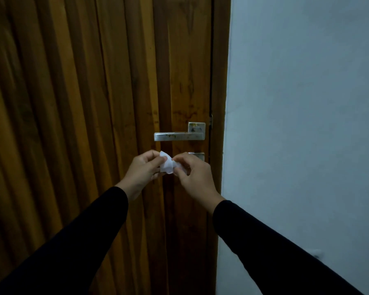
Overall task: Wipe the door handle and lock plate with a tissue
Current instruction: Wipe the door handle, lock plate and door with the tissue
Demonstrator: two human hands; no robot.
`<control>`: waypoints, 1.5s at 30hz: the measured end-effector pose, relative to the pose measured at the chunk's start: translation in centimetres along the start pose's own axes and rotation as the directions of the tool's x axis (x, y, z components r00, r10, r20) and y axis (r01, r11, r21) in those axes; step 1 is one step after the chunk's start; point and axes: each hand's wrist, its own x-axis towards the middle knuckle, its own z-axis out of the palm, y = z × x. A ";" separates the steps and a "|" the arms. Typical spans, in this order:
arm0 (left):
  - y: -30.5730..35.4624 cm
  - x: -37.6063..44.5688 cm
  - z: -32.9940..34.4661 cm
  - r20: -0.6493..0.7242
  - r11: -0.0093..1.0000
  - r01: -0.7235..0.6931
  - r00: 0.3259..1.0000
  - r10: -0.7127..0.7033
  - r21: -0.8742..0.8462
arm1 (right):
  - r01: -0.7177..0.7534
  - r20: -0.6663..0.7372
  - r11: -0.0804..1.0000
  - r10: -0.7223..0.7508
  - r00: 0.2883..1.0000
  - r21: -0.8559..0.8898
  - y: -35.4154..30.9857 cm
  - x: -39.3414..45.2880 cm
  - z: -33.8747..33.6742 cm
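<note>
Pinching a crumpled white tissue (167, 163) between my left hand (143, 170) and right hand (195, 174), I hold it just below the metal lever handle (178, 136), my right knuckles partly covering the lock plate (197, 156).

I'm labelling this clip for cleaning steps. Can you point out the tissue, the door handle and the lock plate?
tissue (167, 165), head view: middle of the white wad pinched between both hands.
door handle (177, 136), head view: middle of the horizontal lever bar.
lock plate (198, 155), head view: visible upper part, above the right hand's fingers.
</note>
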 end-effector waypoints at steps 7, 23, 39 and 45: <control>3.7 0.8 -1.5 -0.036 0.988 -0.118 0.993 0.115 -0.101 | 0.155 -0.150 0.972 -0.182 0.972 -0.175 -2.3 3.7 -2.5; 9.1 8.9 -8.9 -0.071 0.449 -0.238 0.818 0.570 0.861 | 0.254 -0.197 0.762 -0.445 0.873 -0.596 -1.4 15.4 -5.6; 4.9 12.5 -10.3 -0.078 0.273 -0.089 0.834 0.547 0.958 | 0.500 0.179 0.491 -0.562 0.807 -0.714 1.7 18.1 -4.9; 4.7 12.8 -10.0 -0.097 0.289 -0.070 0.845 0.526 0.955 | 0.516 0.263 0.437 -0.517 0.814 -0.737 2.5 17.5 -5.8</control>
